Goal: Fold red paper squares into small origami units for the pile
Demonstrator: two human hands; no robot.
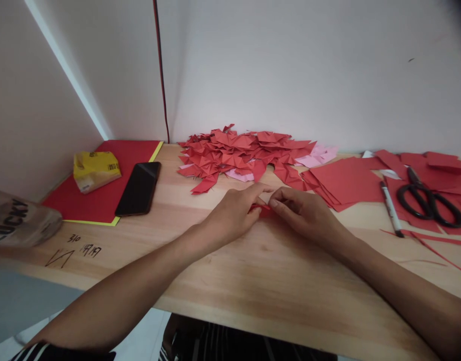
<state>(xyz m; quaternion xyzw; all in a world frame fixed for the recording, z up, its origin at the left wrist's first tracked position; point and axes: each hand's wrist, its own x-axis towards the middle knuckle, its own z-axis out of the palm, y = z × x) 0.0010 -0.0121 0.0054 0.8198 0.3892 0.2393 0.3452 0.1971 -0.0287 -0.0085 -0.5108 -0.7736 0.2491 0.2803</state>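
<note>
Close together over the middle of the table are my left hand [236,210] and my right hand [301,208]. A small piece of red paper [265,206] shows between them, mostly covered by the fingers. The left thumb and fingers pinch its left side. On the other side, the right thumb and forefinger close at its edge. How the paper is folded is hidden. Just behind the hands lies a heap of folded red paper pieces [238,150], with some pink paper [316,155] among them. A stack of red paper squares [345,180] lies beyond my right hand.
On the right are black-handled scissors [428,200], a marker pen [391,208] and red paper strips [437,239]. To the left, a black phone [139,189] and a yellow packet [96,169] rest on red sheets [102,210]. A bag marked LUCKY [23,220] stands at the left edge.
</note>
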